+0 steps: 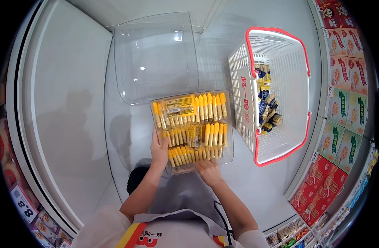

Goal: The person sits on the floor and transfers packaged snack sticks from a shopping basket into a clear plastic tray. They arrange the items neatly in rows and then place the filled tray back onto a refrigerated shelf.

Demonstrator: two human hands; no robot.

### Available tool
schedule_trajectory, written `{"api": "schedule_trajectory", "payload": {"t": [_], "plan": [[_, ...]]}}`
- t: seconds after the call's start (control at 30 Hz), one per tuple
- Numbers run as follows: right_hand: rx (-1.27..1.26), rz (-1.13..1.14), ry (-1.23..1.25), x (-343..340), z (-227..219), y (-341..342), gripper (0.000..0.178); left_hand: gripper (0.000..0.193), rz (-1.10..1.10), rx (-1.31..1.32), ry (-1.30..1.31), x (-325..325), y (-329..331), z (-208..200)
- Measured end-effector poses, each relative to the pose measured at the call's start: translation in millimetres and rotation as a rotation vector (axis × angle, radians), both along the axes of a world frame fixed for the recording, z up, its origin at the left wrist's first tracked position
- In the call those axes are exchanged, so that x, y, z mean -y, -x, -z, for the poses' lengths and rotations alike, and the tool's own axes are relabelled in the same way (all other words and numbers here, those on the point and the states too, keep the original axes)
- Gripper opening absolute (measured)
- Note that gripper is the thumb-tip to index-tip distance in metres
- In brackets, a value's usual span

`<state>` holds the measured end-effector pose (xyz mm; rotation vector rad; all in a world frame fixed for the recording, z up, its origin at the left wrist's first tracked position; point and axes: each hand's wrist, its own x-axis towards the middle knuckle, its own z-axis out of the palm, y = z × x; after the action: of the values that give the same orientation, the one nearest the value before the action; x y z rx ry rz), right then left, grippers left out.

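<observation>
Grip state: left hand point(159, 152) clasps the left wall of the clear tray point(230, 142); right hand point(208, 170) is curled at the near edge, fingers bent over the nearest row — whether they pinch a packet cannot be told. Tray location: directly in front of the person's body, between the white basket point(242, 99) on the right and the pale panel point(73, 103) on the left. Tray appearance: transparent, rectangular, rounded corners, slightly rotated. Contents: slim stick packets point(210, 108) in three crosswise rows, each with a bright yellow upper end and a paler lower body. One labelled yellow packet point(181, 106) lies crosswise on the far row; the middle row has a labelled patch near its centre. Clear lid point(156, 62): just beyond the tray — transparent, with light reflections. Basket: upright, perforated, red-edged, containing blue-and-yellow packets point(264, 108).
</observation>
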<state>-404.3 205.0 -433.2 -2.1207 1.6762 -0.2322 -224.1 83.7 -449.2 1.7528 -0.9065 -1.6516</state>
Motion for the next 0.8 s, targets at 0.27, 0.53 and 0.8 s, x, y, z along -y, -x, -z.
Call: {"api": "schedule_trajectory", "payload": {"t": [0.27, 0.53, 0.8], "plan": [[-0.087, 1.274, -0.008, -123.1, 33.1, 186.2, 0.028, 0.055, -0.075, 0.277, 0.038, -15.2, 25.9, 12.3], [-0.510, 1.191, -0.341, -121.6, 204.9, 255.6, 0.034, 0.057, -0.067, 0.262, -0.011, -8.4, 20.7, 9.6], [-0.721, 1.010, 0.187, -96.2, 242.0, 286.0, 0.041, 0.037, -0.122, 0.600, 0.208, -52.3, 13.5, 4.7]]}}
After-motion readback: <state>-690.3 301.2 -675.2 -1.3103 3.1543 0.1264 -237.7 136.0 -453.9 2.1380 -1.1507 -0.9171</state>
